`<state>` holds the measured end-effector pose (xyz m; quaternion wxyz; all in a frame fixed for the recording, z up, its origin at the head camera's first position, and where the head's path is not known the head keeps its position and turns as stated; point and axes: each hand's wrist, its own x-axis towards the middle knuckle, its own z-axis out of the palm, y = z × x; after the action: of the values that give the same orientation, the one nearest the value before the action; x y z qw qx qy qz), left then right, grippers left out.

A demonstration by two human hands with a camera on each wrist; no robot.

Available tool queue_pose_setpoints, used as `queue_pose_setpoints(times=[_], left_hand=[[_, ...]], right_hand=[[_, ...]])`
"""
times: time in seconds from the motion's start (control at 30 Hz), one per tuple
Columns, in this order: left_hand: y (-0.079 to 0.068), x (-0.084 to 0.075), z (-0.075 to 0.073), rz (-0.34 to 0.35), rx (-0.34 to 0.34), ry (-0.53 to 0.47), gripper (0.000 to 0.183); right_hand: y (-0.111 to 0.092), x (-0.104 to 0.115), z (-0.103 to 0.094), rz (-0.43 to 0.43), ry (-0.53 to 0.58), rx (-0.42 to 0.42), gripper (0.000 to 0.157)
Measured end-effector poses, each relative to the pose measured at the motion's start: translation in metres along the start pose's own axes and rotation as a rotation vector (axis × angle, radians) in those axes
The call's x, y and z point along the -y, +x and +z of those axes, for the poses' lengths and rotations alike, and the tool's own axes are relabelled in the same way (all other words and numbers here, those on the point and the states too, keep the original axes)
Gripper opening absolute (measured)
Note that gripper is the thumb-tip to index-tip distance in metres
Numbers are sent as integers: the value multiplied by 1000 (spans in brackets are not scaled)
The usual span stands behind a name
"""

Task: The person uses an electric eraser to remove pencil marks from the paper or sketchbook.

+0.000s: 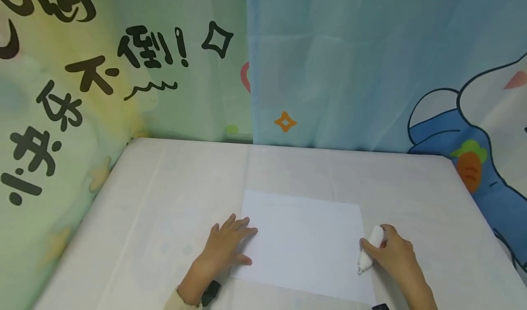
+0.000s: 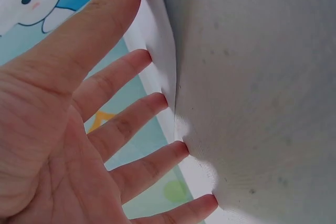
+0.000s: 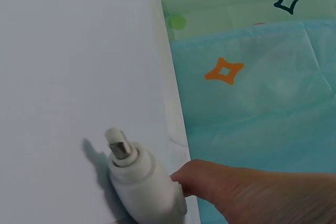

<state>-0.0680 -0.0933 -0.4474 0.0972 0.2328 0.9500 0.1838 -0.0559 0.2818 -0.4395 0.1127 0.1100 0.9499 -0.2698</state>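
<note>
A blank white sheet of paper (image 1: 302, 243) lies flat on the white-covered table. My left hand (image 1: 226, 243) rests at its left edge with fingers spread; in the left wrist view the fingertips (image 2: 157, 99) touch along the paper's edge and the cloth beside it. Over the sheet's right edge, my right hand (image 1: 397, 257) grips a thick white pen-like tube (image 1: 372, 248) between thumb and fingers. The tube slants, its narrow tip pointing down toward me. Seen in the right wrist view, the white tube (image 3: 144, 187) has a stepped nozzle with a small greyish patch; its exact kind cannot be told.
The table (image 1: 177, 195) has a pale, faintly creased cover. Behind it and to the left hang printed curtains (image 1: 329, 72) with dark lettering and cartoon shapes. A small black object (image 1: 211, 293) is by the left wrist, another (image 1: 380, 307) by the right forearm.
</note>
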Motion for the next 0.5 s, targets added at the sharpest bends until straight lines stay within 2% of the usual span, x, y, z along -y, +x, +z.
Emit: queue_pose_setpoints(times=[0.27, 0.5], left_hand=[[0, -1, -1, 8, -8, 14, 69], [-1, 1, -1, 3, -9, 6, 69]], right_hand=[[-2, -2, 1, -24, -12, 6, 83], [-3, -3, -2, -55, 11, 7, 74]])
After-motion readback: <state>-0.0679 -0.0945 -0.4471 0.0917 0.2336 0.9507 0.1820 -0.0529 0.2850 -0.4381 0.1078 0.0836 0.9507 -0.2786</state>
